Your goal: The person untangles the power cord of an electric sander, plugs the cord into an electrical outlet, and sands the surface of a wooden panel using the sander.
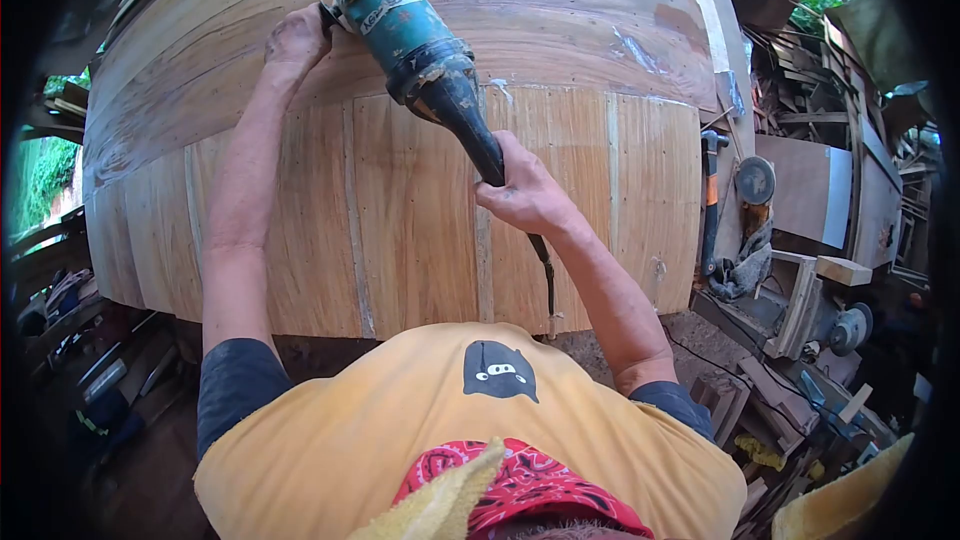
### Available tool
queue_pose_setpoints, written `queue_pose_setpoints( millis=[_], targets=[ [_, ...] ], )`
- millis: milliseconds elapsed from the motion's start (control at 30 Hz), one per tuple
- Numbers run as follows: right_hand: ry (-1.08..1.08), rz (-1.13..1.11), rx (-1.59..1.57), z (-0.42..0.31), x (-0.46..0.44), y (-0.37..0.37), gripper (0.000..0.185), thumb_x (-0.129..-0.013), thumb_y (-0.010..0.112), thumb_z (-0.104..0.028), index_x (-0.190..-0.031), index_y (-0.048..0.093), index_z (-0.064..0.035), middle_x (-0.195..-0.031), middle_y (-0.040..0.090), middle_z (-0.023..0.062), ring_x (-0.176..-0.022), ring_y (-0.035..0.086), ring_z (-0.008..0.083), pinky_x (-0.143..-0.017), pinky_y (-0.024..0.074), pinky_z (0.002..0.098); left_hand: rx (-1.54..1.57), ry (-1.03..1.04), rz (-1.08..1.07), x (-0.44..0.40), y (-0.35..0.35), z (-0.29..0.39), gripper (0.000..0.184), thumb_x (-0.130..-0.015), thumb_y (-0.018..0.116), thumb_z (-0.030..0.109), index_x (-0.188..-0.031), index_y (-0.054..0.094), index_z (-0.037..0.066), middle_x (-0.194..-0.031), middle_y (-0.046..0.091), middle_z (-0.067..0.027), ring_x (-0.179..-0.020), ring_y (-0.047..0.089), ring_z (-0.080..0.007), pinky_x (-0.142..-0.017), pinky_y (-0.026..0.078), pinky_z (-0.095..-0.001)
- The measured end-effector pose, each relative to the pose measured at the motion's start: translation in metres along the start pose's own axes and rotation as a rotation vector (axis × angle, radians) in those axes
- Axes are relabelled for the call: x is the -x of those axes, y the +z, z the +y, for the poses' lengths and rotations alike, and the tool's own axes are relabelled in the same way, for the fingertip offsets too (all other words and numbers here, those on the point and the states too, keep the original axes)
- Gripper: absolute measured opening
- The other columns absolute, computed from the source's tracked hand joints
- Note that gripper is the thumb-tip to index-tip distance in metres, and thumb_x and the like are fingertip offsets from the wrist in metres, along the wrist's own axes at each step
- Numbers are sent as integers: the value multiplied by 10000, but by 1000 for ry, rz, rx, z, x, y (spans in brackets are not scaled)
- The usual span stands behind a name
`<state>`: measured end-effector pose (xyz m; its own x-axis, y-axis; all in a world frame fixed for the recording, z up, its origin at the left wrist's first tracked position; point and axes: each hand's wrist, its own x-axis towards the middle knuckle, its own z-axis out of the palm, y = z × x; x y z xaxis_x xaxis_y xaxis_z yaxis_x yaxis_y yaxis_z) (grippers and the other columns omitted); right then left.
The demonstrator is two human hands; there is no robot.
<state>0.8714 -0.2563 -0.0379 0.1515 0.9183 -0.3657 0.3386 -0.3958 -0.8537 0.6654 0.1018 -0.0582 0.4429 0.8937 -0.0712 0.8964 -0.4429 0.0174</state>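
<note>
A large teal and black angle grinder (405, 35) lies slanted over the wooden panel surface (420, 210), its head away from me. My left hand (298, 40) is wrapped round the side handle near the head. Lower down, my right hand (530, 187) grips the black rear handle, with the thumb along its top. The power cord (549, 285) hangs from the handle's end towards my body. The grinder's disc is hidden under its head, so I cannot tell whether it touches the wood. Pale filler lines and small dots run along the panel joints.
At the panel's right edge lies a hammer (711, 205) with an orange and black handle. Beside it are a round disc (755, 180) and a grey cloth (742, 265). Another disc tool (851, 328) sits among scrap wood at right. Clutter also fills the lower left.
</note>
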Motion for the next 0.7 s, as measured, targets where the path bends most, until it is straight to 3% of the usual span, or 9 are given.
queue_pose_setpoints(
  millis=[133,167,267,300,367,400,533,700],
  targets=[
    [130,89,45,12,6,-32,474,-800,690,-162,-1211,527,10,-908,595,155,-918,643,293,-864,505,400,14,111,20,-32,-5,68,262,-942,627,233,-1177,708,151,-1145,743,-178,-1089,712,-380,-913,576,-490],
    [116,155,41,22,5,-38,418,-798,685,-143,-1162,534,-1,-846,579,103,-801,647,231,-755,529,372,21,150,23,-47,-1,83,268,-938,621,209,-1183,710,149,-1159,740,-177,-1092,712,-376,-915,578,-485],
    [232,215,-160,17,9,-53,352,-799,674,-125,-1107,539,-21,-785,570,51,-657,622,161,-602,522,333,21,266,35,-76,-8,140,305,-929,610,162,-1217,709,145,-1193,734,-169,-1102,719,-352,-923,582,-474],
    [201,273,-181,27,8,-53,304,-806,658,-111,-1073,535,-34,-749,558,14,-564,581,108,-495,485,301,71,334,70,-89,-3,155,309,-928,611,161,-1222,706,139,-1192,736,-167,-1112,716,-348,-922,583,-469],
    [214,335,-199,33,11,-65,292,-802,653,-98,-1058,531,-31,-723,564,26,-556,587,123,-484,485,314,96,414,87,-107,-3,188,317,-902,617,102,-1212,676,138,-1067,737,-172,-967,735,-361,-771,599,-465],
    [229,356,-211,32,14,-74,284,-799,650,-91,-1050,529,-32,-706,565,27,-544,584,125,-474,481,316,65,412,45,-117,0,205,334,-903,579,149,-1207,713,189,-1107,757,-156,-1036,740,-327,-852,607,-469],
    [192,416,-214,45,13,-96,235,-789,636,-70,-1003,541,-43,-658,568,27,-523,576,122,-446,459,312,102,466,151,-144,21,245,311,-934,549,152,-1192,718,187,-1130,759,-137,-1040,744,-309,-842,609,-443],
    [162,367,-176,30,5,-95,231,-789,654,-71,-990,543,-46,-688,543,13,-539,562,118,-482,468,299,124,418,201,-151,30,219,264,-946,557,176,-1118,757,166,-1110,768,-124,-1032,750,-288,-840,611,-436]
  ],
)
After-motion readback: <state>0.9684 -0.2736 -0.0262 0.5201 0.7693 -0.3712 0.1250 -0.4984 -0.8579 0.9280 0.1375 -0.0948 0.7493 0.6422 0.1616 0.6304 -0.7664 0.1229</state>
